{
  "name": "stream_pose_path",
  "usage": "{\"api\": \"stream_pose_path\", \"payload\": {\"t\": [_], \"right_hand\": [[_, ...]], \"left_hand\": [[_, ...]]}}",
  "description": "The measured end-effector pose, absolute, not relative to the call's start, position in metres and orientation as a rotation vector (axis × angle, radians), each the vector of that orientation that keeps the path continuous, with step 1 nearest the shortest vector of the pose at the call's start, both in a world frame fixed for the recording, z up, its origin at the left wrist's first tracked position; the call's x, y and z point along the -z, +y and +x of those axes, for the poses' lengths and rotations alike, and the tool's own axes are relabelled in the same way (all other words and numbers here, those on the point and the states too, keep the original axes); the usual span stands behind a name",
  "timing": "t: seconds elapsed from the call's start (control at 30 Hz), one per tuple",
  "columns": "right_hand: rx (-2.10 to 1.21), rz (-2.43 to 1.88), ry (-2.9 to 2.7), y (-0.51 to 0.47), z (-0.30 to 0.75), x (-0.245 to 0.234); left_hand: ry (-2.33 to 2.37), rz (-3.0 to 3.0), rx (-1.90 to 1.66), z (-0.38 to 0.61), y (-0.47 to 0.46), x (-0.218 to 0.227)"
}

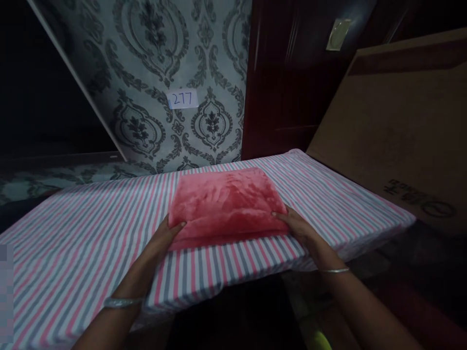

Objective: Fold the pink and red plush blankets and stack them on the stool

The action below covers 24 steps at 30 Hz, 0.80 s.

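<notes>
"Forearms [359, 306] were closest, reaching in from the bottom of the view, each wrist wearing a pale bangle [123, 302]."

"What did they lead to?"

"A folded red plush cloth [228, 204]. The left hand [168, 233] held it near the front left corner, and the right hand [294, 223] held the opposite side. Both were partly closed, thumb lying on top of the plush."

"And the other fingers?"

"Out of sight past the side edges; in that dim light I couldn't tell how far beneath they went."

"Why hold it like that?"

"Likely to keep the bundle square. Pressure from both sides would stop such soft layers from sliding out of line."

"Where did it lie?"

"Flat on the table [339, 194], close to the front edge, with its layered fold facing the wearer. That spot probably suited both arms equally."

"Was the surface bare?"

"No, a striped cover [109, 228] in pink, grey and white was spread across it and hung over the front."

"Anything around?"

"A large cardboard box [401, 112] stood beside the right end. Behind, patterned wallpaper [213, 121] carried a paper label [183, 98] marked 277, facing outward, presumably for easy reading."
</notes>
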State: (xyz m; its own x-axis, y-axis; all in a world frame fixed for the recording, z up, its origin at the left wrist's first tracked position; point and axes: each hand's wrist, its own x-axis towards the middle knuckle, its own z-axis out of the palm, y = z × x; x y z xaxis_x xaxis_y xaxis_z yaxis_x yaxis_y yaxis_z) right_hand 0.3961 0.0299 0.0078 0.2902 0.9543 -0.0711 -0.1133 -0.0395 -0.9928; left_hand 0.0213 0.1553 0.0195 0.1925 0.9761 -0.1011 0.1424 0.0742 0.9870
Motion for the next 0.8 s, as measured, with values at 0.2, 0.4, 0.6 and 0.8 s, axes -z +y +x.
{"api": "stream_pose_path", "payload": {"t": [0.2, 0.4, 0.6, 0.8], "right_hand": [[-1.1, -1.383, -0.976, 0.02, 0.418, -0.003], [-0.198, -1.757, -1.405, 0.066, 0.407, -0.036], [-0.014, -2.024, -1.775, 0.157, 0.34, -0.081], [0.104, -2.134, -1.763, 0.183, 0.354, -0.038]], "left_hand": [[1.194, 1.33, -0.78, 0.003, 0.154, -0.033], [1.442, 2.143, -1.05, 0.031, 0.191, -0.056], [1.209, 2.661, -0.391, 0.161, 0.224, -0.087], [1.403, 2.815, -0.338, 0.185, 0.243, -0.049]]}}
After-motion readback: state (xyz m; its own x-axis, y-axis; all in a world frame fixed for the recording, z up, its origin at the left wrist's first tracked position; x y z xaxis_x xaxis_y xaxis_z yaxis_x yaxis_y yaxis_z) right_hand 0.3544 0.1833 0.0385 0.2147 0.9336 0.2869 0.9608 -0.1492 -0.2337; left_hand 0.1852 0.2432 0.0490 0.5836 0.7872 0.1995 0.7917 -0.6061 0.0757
